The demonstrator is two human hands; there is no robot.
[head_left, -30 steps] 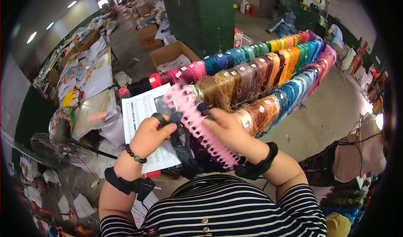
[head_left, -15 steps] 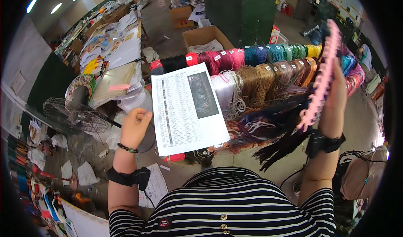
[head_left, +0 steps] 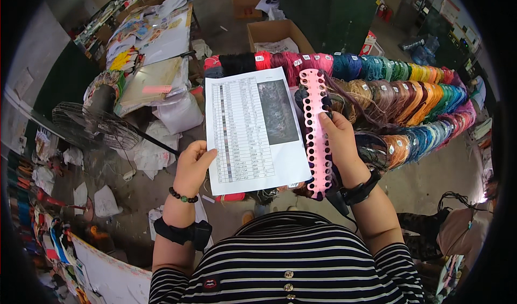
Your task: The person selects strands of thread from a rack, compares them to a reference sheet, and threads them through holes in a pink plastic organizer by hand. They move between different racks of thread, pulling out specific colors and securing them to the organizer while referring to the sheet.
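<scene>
My left hand (head_left: 195, 168) is closed at the left edge of a white printed sheet (head_left: 291, 164), its thumb lying over the paper. The sheet carries a table of rows and a dark picture. Against its right edge, my right hand (head_left: 343, 145) grips a pink thread organizer strip (head_left: 316, 100), long and upright, with round holes along both sides. The thumb presses on the strip's face; the other fingers are hidden behind it. Dark thread shows in some holes.
Rows of coloured thread skeins (head_left: 371, 67) with small white labels hang beyond my hands. An open cardboard box (head_left: 269, 35) stands behind them. To the left are a caged fan (head_left: 97, 122), a white bag (head_left: 180, 113) and a paper-strewn table (head_left: 169, 45).
My right hand has brought the pink strip left and down, from over the skeins to beside the sheet. My left hand has shifted right with the sheet. The view has turned slightly.
</scene>
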